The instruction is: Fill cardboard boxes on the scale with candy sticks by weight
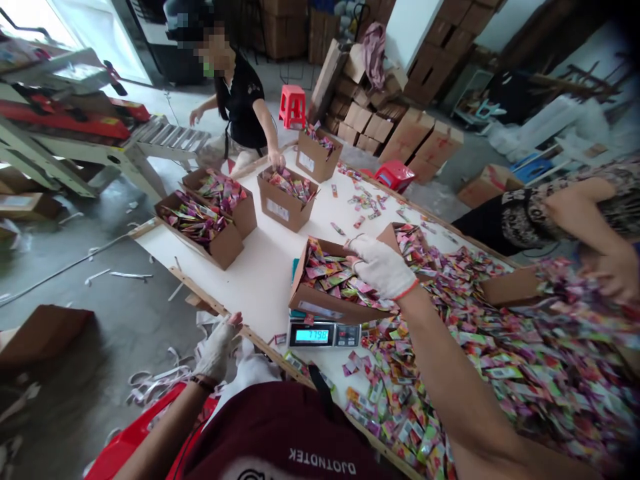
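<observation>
A cardboard box [320,303] filled with small colourful sachets [325,270] sits on a digital scale [345,335] with a lit blue display. My right hand [383,267], in a white glove with an orange cuff, lies over the right part of this box, palm down and fingers stretched out across the sachets. Anything beneath the palm is hidden. My left hand [217,350], gloved with bare fingertips, rests by the wooden edge of the table [235,247], fingers extended and holding nothing visible. A large pile of loose sachets [525,360] spreads right of the scale.
Filled boxes [215,247] stand on the table's far left. A co-worker [245,100] across the table reaches into another filled box [285,207]. At right, another person's arm [590,227] reaches into the pile. A red stool [293,107] and stacked cartons [415,140] stand behind.
</observation>
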